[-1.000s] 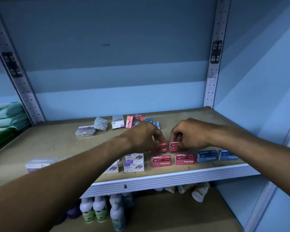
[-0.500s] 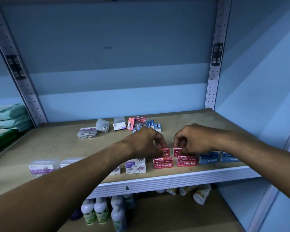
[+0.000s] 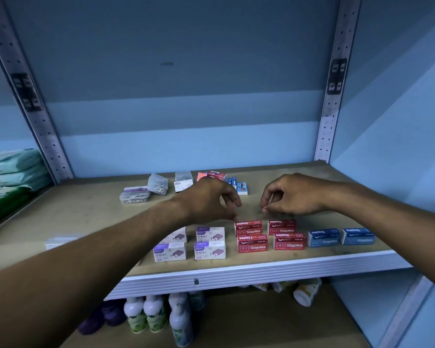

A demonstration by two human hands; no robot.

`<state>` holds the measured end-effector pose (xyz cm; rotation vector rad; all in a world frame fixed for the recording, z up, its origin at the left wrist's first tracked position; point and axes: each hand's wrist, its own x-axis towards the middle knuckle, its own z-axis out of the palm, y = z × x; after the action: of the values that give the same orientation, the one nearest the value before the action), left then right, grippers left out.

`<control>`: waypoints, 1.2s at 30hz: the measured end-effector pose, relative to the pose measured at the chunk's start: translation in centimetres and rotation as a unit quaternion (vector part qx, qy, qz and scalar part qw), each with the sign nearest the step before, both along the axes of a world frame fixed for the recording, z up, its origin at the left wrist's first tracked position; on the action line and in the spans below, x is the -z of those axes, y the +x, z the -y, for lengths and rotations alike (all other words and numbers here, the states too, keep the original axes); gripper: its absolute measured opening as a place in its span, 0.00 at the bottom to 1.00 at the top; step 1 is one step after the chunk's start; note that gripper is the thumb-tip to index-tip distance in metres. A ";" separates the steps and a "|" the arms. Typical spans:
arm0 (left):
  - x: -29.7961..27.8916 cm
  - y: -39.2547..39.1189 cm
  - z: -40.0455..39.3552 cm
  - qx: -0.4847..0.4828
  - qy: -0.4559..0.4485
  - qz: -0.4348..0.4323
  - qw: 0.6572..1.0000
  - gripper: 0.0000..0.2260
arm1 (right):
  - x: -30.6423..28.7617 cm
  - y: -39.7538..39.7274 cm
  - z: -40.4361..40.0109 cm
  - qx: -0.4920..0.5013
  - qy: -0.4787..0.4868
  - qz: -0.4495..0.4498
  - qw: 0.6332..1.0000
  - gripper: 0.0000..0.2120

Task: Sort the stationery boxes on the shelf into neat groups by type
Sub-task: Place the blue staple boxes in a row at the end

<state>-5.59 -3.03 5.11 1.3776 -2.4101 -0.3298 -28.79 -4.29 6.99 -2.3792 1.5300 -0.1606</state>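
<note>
Hands [image 3: 206,202] [image 3: 293,197] hover above red staple boxes [image 3: 270,234], fingers [image 3: 232,199] loosely curled, pinching nothing

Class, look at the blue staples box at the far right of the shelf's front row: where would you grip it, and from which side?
Pinch the blue staples box across its short front and back faces from above: it lies flat, and its top is unobstructed.

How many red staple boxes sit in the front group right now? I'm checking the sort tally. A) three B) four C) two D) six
B: the red staple boxes form a two-by-two block near the shelf's front edge, between the white-and-purple boxes and the two blue boxes.
</note>
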 end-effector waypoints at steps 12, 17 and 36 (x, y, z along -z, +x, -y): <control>0.9 2.7 4.8 -0.093 -0.028 0.149 0.984 0.25 | 2.1 3.3 5.5 0.051 -0.006 -0.036 0.998 0.29; 1.5 3.1 6.2 -0.095 -0.033 0.146 0.984 0.26 | 2.6 5.1 7.8 0.043 -0.026 -0.039 0.998 0.39; 1.9 3.6 6.0 -0.122 0.044 0.070 0.989 0.15 | 2.4 5.0 7.9 0.069 -0.023 -0.015 0.997 0.19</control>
<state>-2.04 -9.05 3.22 1.7688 -2.3226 -0.2878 -23.79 -12.21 4.58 -2.3191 1.7242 -0.1922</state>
